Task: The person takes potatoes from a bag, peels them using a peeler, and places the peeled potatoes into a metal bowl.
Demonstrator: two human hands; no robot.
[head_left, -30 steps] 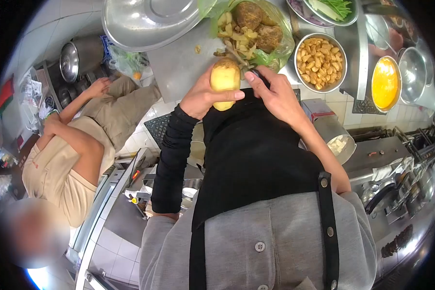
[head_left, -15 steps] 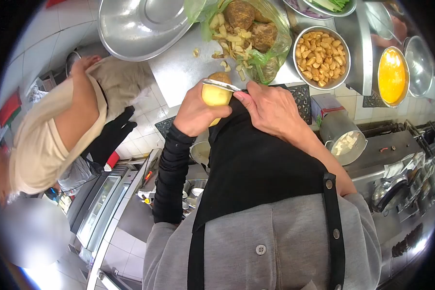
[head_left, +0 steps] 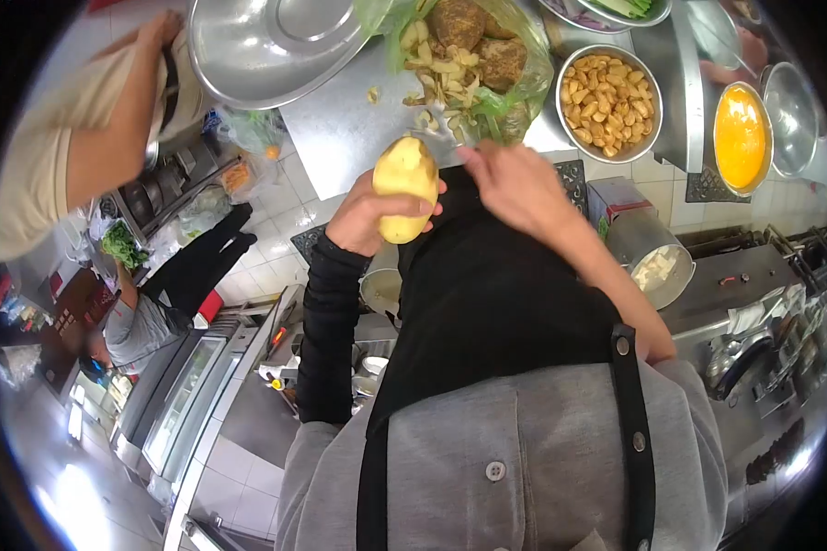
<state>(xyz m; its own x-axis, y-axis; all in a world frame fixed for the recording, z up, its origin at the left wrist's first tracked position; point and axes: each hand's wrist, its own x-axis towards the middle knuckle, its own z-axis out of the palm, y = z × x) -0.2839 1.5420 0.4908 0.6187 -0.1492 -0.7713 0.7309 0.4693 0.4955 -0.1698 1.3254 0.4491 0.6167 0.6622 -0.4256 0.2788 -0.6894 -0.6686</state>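
My left hand [head_left: 360, 213] is closed around a mostly peeled yellow potato [head_left: 406, 184], held upright, with a patch of brown skin at its top. Just to the right, my right hand [head_left: 522, 188] grips a peeler [head_left: 447, 133], blurred by motion and a little apart from the potato. Beyond both hands lies a green plastic bag [head_left: 533, 78] holding brown, rough-skinned tubers [head_left: 457, 25] and pale peelings [head_left: 446, 75]. A few peelings lie on the metal worktop [head_left: 326, 138] beside it.
A large metal bowl [head_left: 234, 83] stands at the back left. To the right are a bowl of browned pieces [head_left: 609, 103] and a bowl of orange liquid [head_left: 742, 138]. A pot [head_left: 668, 285] with pale chunks sits lower right. A co-worker's arm [head_left: 119, 129] is at left; another person [head_left: 138, 331] stands farther off.
The peeler has moved off the potato, up and away, with my right hand. The potato now shows more of its peeled side. The co-worker at left has shifted upward in view.
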